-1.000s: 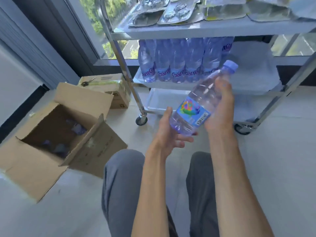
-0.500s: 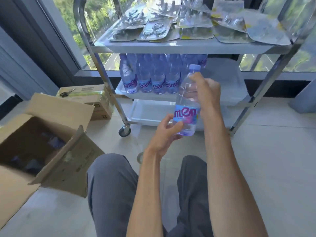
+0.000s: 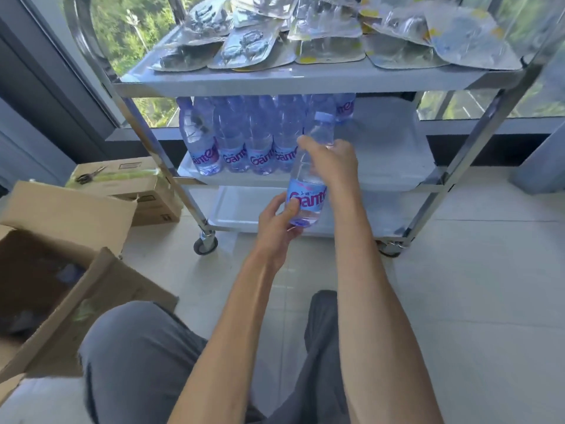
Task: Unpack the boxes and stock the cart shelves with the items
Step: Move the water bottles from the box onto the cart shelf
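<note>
A steel cart (image 3: 477, 142) carries a row of water bottles (image 3: 244, 142) along the left end of its middle shelf (image 3: 394, 154); an open cardboard box (image 3: 55, 270) sits on the floor left. In front of that shelf's front edge, both hands hold one upright bottle (image 3: 308, 185): right hand (image 3: 333, 166) wrapped round its upper body, left hand (image 3: 276, 221) gripping its base.

both hands (image 3: 276, 224) hold bottle (image 3: 308, 182), seemingly upright

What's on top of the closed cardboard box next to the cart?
A pair of scissors lies on the closed box, beside a greenish strip along its top. Its contents are hidden.
</note>
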The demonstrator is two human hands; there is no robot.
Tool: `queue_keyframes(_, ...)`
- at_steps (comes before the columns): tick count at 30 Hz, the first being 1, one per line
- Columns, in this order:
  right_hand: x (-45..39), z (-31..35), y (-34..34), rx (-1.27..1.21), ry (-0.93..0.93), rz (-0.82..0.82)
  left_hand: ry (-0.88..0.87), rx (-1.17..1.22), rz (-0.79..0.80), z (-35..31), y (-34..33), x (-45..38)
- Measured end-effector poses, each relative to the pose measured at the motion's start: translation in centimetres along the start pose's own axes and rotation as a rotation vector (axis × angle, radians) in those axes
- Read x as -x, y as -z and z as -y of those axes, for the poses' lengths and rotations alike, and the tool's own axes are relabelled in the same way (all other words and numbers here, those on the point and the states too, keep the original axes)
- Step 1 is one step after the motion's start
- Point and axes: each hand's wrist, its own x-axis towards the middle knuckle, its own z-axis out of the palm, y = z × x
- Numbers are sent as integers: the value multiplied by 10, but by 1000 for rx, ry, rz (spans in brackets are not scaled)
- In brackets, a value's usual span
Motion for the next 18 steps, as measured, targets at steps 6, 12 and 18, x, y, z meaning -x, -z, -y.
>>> queue_keyframes(6,-52,-9,-1,0,175,-283,21,-259,-100,-6,-65,-71)
queue_keyframes(12,-117,-14,16,-11,216,-424,-431,-704,-522,-56,-77,-136)
queue_keyframes(18,-154,-27,8,36,294,-392,-623,-848,-596,-81,-95,-168)
